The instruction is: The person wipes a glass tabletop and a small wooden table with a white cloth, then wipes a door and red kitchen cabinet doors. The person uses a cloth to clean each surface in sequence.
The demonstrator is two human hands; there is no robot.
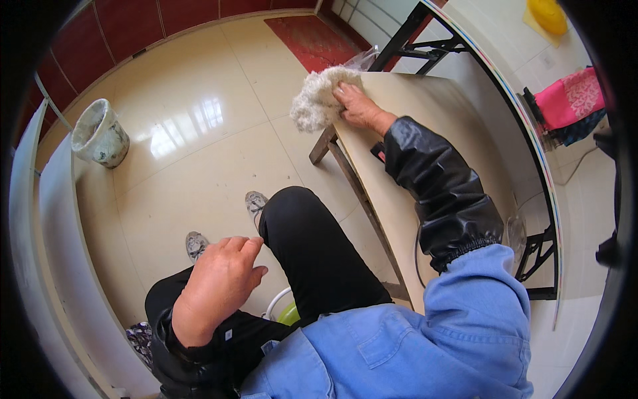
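Note:
My right hand (360,107) grips a bunched, fluffy off-white cloth (319,99) at the far corner of a low wooden table (398,95). Part of the cloth hangs over the table's edge. A black sleeve cover reaches from that wrist to the elbow. Beside the forearm, a small black and red object (379,151) lies partly hidden on the tabletop. My left hand (222,284) is raised above my lap, touching nothing that I can see; its fingers are slightly bent and the palm is turned away from view.
A lined waste bin (112,144) stands on the tiled floor at the left, near white shelf-like panels (60,199). A black-framed table (528,124) rises at the right, with pink fabric (568,99) on it. A red mat (319,42) lies beyond. Something green (289,315) sits below my legs.

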